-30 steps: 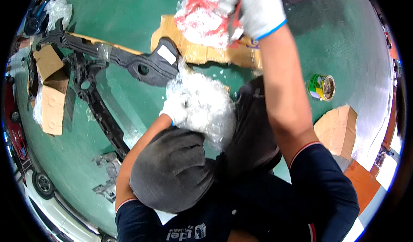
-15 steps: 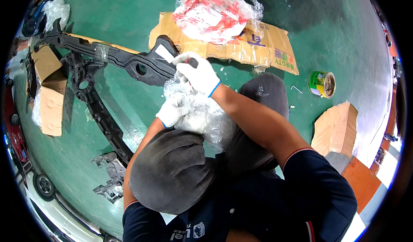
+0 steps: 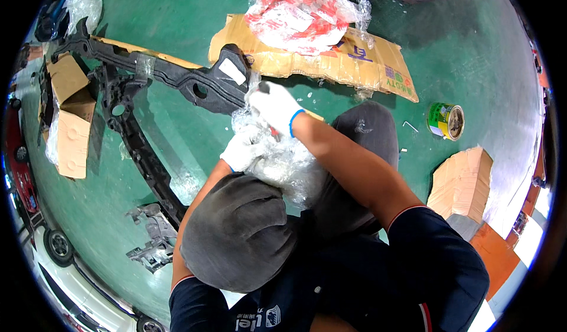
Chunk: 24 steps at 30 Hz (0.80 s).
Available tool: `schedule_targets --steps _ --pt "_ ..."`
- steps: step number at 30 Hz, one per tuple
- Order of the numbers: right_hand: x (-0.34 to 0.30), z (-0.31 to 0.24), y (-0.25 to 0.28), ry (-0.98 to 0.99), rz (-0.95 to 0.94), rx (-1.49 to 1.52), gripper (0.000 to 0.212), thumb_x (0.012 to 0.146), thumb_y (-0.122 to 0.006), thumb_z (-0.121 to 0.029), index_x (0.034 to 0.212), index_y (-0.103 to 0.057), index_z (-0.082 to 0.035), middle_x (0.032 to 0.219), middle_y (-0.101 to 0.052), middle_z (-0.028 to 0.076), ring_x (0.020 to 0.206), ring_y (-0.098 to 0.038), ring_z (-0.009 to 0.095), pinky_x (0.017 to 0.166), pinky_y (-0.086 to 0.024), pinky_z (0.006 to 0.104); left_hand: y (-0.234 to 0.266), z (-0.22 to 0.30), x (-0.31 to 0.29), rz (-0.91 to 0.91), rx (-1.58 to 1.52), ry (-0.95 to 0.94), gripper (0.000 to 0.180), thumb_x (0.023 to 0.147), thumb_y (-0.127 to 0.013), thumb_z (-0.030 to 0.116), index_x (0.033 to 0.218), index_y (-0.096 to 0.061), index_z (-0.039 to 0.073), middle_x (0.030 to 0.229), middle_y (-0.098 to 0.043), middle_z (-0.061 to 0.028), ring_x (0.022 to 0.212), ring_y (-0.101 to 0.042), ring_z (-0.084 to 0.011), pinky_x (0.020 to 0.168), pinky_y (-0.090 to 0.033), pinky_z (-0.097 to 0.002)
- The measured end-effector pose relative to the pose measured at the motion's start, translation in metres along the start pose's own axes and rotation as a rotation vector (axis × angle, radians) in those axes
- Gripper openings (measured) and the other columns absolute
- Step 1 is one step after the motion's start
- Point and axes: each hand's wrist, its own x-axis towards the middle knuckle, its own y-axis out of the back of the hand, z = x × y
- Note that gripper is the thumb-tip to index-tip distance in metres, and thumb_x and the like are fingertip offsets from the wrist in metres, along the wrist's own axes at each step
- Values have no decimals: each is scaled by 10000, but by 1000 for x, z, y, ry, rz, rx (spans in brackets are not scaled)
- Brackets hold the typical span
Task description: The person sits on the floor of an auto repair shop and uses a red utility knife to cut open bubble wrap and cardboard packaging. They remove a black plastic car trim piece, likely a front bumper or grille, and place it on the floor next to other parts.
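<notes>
A crumpled bundle of clear plastic wrap lies between my knees. My left hand, in a white glove with a blue cuff, is closed on the near left side of this bundle. Just above it, my right hand, gloved the same way, has its fingers curled at the wrap's far end. A small dark spot shows at those fingers and a bit of red below them; what they hold is hidden. Beyond my hands, the end of a long black plastic car beam with a white label reaches close to the wrap.
Flattened cardboard lies ahead under a red-and-white plastic bundle. An open carton and a metal bracket are at left. To the right are a round tin, a hex key and a cardboard piece.
My right hand has shifted slightly down and right, its fingers turned more toward the wrap. My left hand stays on the bundle. The whole view has moved a little.
</notes>
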Motion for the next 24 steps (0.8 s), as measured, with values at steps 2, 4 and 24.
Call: schedule_targets --steps 2,4,24 --pt "1 -14 39 -145 -119 69 222 946 -657 -228 1008 -703 -20 773 -646 49 682 -594 166 637 -503 359 -6 -15 -5 56 -446 106 342 950 -704 91 1281 -708 2 1273 -720 -139 1174 -677 -264 1042 -526 -410" --pt "-9 -53 88 -98 7 457 223 977 -647 -201 1065 -703 -4 716 -604 40 620 -567 150 570 -476 332 -14 -31 -9 135 -1232 278 394 993 -653 48 1383 -647 -6 1326 -707 -135 1215 -673 -282 1089 -518 -421" --pt "21 11 57 455 -288 -1250 253 858 -711 -246 1074 -706 -114 991 -732 178 962 -711 399 872 -564 515 5 -10 -50 149 -343 127 340 984 -689 43 1315 -661 -31 1163 -736 -88 1074 -687 -191 969 -540 -350"
